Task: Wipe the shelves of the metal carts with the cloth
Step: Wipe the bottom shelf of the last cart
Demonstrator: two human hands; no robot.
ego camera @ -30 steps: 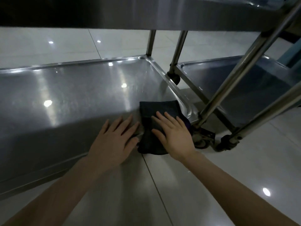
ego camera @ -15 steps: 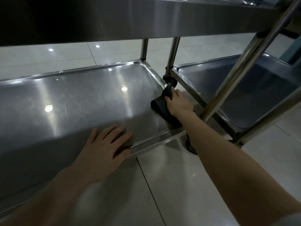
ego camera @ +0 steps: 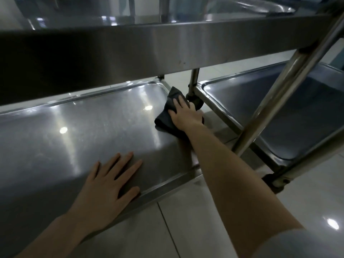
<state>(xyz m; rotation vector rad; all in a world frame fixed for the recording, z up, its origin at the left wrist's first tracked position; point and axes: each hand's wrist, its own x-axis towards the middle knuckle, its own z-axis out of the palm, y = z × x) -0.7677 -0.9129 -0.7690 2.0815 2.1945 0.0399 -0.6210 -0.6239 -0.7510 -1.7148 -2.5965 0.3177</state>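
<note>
A dark cloth [ego camera: 168,111] lies at the far right corner of the bottom shelf [ego camera: 83,131] of a steel cart. My right hand [ego camera: 184,113] presses flat on the cloth with straight fingers, close to the shelf's right rim. My left hand [ego camera: 109,185] rests flat on the shelf's near part, fingers spread, thumb by the front rim. The cart's upper shelf [ego camera: 149,49] overhangs the scene.
A second steel cart's bottom shelf [ego camera: 279,112] stands just to the right, with slanted steel posts [ego camera: 283,79] and a caster [ego camera: 275,181] near my right forearm. Glossy white floor tiles [ego camera: 186,220] lie in front and show between the carts.
My right hand has pushed the cloth from the shelf's near right corner along the right rim to the far corner. My left hand stays flat on the near part of the shelf.
</note>
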